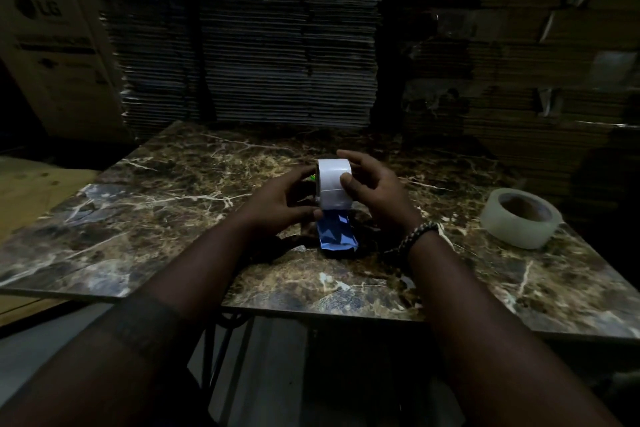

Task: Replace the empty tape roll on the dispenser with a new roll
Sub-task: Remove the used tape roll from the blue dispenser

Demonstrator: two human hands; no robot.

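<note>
A white empty tape roll sits on a tape dispenser whose blue handle points toward me, just above the marble table. My left hand grips the dispenser's left side, thumb near the bottom of the roll. On the right, my right hand curls around the white roll, thumb on its face and fingers over its top. A new roll of clear tape lies flat on the table at the right, apart from both hands. The rest of the dispenser body is hidden by my hands and the dark.
Tall stacks of flattened cardboard rise behind the table. A large printed carton stands at the back left, and brown boxes fill the right. The table's front edge lies near my forearms, with a metal frame below.
</note>
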